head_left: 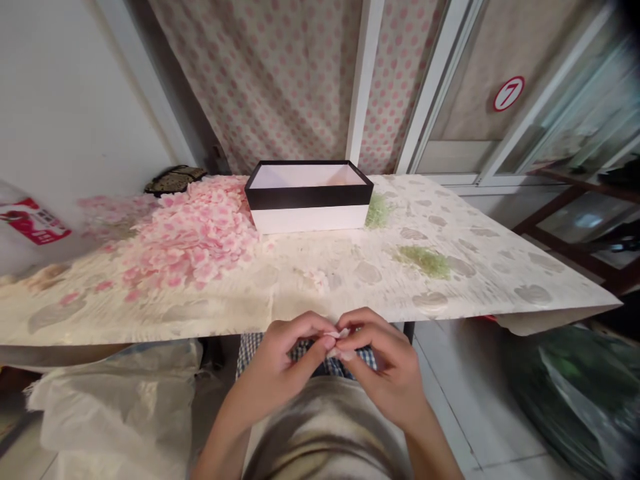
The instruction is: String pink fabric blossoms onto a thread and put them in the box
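Between my fingertips, just in front of the table's near edge, is a small pale pink artificial petal piece (341, 333). My left hand (297, 353) pinches it from the left with thumb and forefinger. From the other side my right hand (383, 357) pinches it too, and the two hands' fingertips meet. A few pale petals (316, 278) lie on the table right ahead of my hands. Farther left spreads a large heap of pink artificial petals (195, 233). Small green plastic stems (425, 261) lie in a bunch to the right.
A white box with a black rim (309, 217) stands at the table's back, with more green stems (380, 211) beside it. The patterned tablecloth (475, 280) covers the table. A whitish plastic bag (120, 407) is below left; a dark green bag (565, 393) sits on the floor at right.
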Motion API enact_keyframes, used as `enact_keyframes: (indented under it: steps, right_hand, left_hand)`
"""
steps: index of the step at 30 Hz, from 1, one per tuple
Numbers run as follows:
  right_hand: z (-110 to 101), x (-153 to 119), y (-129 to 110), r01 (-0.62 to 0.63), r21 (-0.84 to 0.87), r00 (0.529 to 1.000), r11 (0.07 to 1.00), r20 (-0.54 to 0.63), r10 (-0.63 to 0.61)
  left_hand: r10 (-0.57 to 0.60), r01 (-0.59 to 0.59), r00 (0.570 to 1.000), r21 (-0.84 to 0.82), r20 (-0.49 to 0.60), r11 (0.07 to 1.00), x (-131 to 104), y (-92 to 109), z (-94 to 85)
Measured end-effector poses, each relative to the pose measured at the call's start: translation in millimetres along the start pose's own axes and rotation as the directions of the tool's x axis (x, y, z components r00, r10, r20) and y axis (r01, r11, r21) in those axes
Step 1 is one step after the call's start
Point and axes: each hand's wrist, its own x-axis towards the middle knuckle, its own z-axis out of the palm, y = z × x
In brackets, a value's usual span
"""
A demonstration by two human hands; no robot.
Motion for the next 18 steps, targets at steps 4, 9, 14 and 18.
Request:
enact_keyframes:
  steps: [4, 9, 14, 18]
  right_hand:
    - [-1.5, -2.4, -3.0, -0.002, -0.042, 1.000, 0.999, 0.009, 0.002]
    - [-2.2, -1.4, -4.1, -0.023, -0.084, 0.999, 0.996, 0.031, 0.025]
    - [-2.6, -1.6, -1.3, -0.026, -0.083, 0.999, 0.996, 0.040, 0.029]
    - [-1.9, -4.7, 1.5, -0.136, -0.084, 0.988, 0.987, 0.056, 0.141]
  left_hand:
    - [0.004, -0.005, 1.000, 0.032, 0.021, 0.999, -2.9, 0.5, 0.0]
    - [-0.009, 0.008, 1.000, 0.066, 0.016, 0.998, -3.9, -0.1, 1.1]
    - [0.001, -0.005, 1.000, 0.141, 0.026, 0.990, -4.8, -2.8, 2.8]
    - [0.027, -0.048, 0.997, 0.274, 0.079, 0.961, -8.4, -1.8, 3.9]
